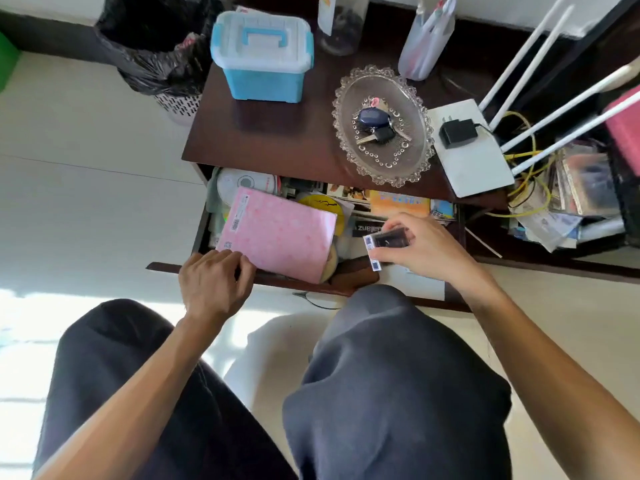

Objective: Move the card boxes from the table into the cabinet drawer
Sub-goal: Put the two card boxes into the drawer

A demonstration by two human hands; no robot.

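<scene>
The cabinet drawer (173, 266) stands pulled open below the dark wooden table top (277, 133). My right hand (422, 247) holds a small dark card box (386, 240) with white barcode labels over the drawer's right half. My left hand (214, 282) rests on the drawer's front edge, its fingers touching the lower corner of a pink booklet (277, 233) that lies tilted inside. Discs, papers and an orange packet (398, 202) fill the drawer under and around the booklet.
On the table stand a blue-and-white lidded plastic box (263, 53), a glass dish (382, 126) with keys, a white router (471, 150) with antennas and a black plug, and a pen holder (426, 39). A bin with a black bag (156, 46) stands left. My knees are below the drawer.
</scene>
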